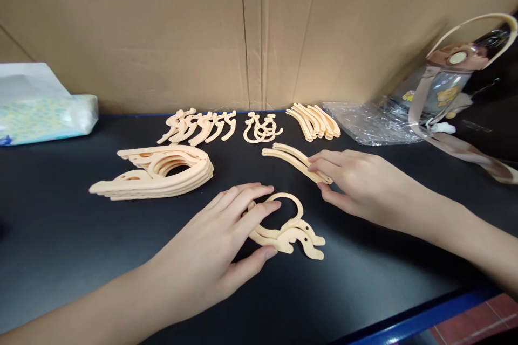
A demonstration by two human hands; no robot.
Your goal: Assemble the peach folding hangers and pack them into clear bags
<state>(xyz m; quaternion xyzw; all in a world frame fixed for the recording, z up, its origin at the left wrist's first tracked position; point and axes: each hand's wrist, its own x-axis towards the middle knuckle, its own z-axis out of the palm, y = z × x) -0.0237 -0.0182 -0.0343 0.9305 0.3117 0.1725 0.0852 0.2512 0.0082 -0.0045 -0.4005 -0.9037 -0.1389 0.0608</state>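
Note:
In the head view my left hand (pixel 226 237) grips a cream plastic folding-hanger assembly (pixel 297 240) near the front middle of the table. A round hook (pixel 299 206) and curved pieces with small holes stick out past my fingers, which cover the rest. Farther right, my right hand (pixel 356 180) pinches the near ends of two slim curved hanger arms (pixel 289 159). Their far ends point left and away from me. A stack of folded hangers (pixel 182 186) lies left of my left hand.
Along the back lie several curved hanger pieces (pixel 206 128), hooks (pixel 259 132) and slim arms (pixel 319 121). A clear plastic bag (pixel 364 126) and a strapped bottle (pixel 441 89) are at right. A tissue pack (pixel 52 116) sits at left, before a cardboard wall (pixel 162 32).

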